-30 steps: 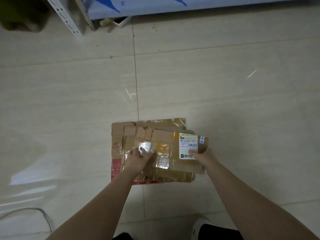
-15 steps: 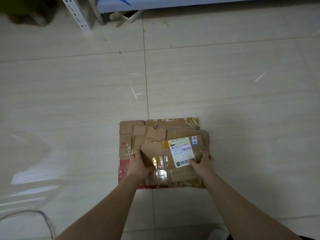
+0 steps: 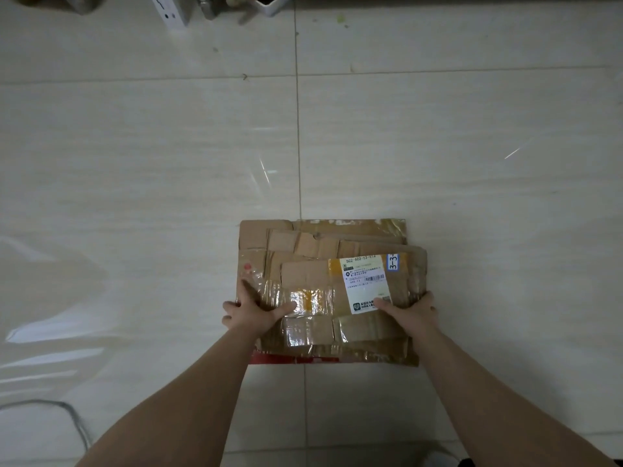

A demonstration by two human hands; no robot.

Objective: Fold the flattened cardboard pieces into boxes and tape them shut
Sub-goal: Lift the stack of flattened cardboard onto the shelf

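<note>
Nothing is folded yet. The cardboard pile (image 3: 256, 237) lies flat on the floor (image 3: 472, 163) just ahead of me, with no box standing and no tape roll in view. My left hand (image 3: 251, 313) and right hand (image 3: 413, 311) grip the labelled top piece (image 3: 303, 274) at its sides, thumbs on top, fingers (image 3: 428, 295) curled round the edges. Opening, folding and taping all remain. Wide floor lies around the pile, with a cable (image 3: 77, 423) well off left and a white post (image 3: 168, 11) far ahead.
</note>
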